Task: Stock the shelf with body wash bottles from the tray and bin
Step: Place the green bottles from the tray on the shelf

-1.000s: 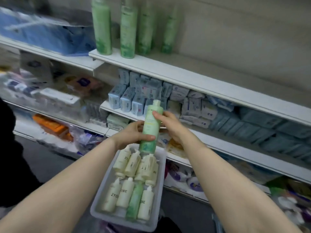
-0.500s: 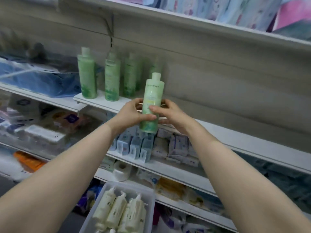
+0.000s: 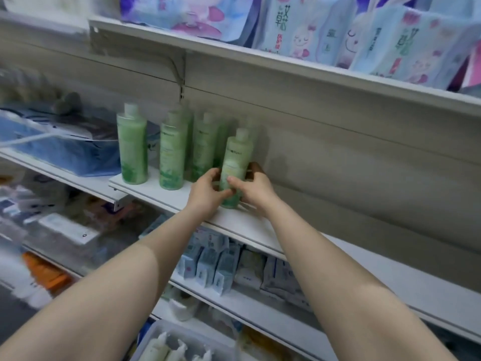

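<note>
A green body wash bottle [image 3: 238,155] with a white cap stands upright on the white shelf [image 3: 247,225]. My left hand [image 3: 208,191] grips its lower left side and my right hand [image 3: 253,187] grips its lower right side. To its left several more green bottles [image 3: 173,155] stand in rows on the same shelf. At the bottom edge, the grey tray [image 3: 153,337] shows several cream pump bottles [image 3: 158,349], only their tops visible.
The shelf stretches bare to the right of the held bottle. Blue packs [image 3: 57,149] lie on the shelf to the left. Printed soft packs [image 3: 325,29] fill the shelf above. Small blue boxes [image 3: 210,264] line the shelf below.
Both hands carried the green bottle up from the tray and back onto the shelf, setting it down beside the other green bottles. The view tilted upward.
</note>
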`<control>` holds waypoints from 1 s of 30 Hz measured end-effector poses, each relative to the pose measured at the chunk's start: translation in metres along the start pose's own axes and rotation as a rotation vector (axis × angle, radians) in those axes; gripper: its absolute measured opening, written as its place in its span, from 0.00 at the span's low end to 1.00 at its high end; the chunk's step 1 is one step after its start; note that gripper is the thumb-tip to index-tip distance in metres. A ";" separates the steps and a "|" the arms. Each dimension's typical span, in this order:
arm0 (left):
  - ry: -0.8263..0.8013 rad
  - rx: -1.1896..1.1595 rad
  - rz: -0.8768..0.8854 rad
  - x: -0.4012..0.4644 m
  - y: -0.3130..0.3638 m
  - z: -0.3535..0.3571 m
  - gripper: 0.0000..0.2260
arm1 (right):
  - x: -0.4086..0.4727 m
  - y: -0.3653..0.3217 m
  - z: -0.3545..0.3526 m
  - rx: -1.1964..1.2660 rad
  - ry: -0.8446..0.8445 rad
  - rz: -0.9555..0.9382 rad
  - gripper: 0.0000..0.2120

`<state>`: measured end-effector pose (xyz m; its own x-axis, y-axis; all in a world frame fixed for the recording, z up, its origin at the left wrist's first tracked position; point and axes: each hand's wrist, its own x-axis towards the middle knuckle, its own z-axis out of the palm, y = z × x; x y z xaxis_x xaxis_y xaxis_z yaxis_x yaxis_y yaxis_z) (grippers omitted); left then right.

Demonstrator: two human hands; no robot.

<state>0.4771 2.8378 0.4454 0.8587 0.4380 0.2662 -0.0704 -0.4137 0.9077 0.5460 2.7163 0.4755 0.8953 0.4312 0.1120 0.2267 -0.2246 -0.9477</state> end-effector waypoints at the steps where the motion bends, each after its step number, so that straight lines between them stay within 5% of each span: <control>1: 0.013 0.014 -0.011 0.003 -0.003 0.000 0.27 | 0.006 0.002 0.004 -0.003 0.014 0.000 0.26; 4: 0.052 0.071 -0.022 0.011 -0.010 0.001 0.24 | 0.024 0.010 0.011 -0.019 0.017 0.002 0.32; 17: 0.153 0.315 -0.014 0.038 -0.023 0.004 0.18 | 0.067 0.016 0.027 -0.012 0.023 -0.031 0.27; 30: 0.131 0.283 -0.001 0.033 -0.025 -0.001 0.19 | 0.063 0.022 0.033 0.041 0.051 -0.005 0.32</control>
<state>0.5063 2.8637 0.4317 0.7844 0.5301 0.3221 0.0901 -0.6112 0.7864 0.5950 2.7675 0.4514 0.9130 0.3865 0.1307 0.2159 -0.1859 -0.9585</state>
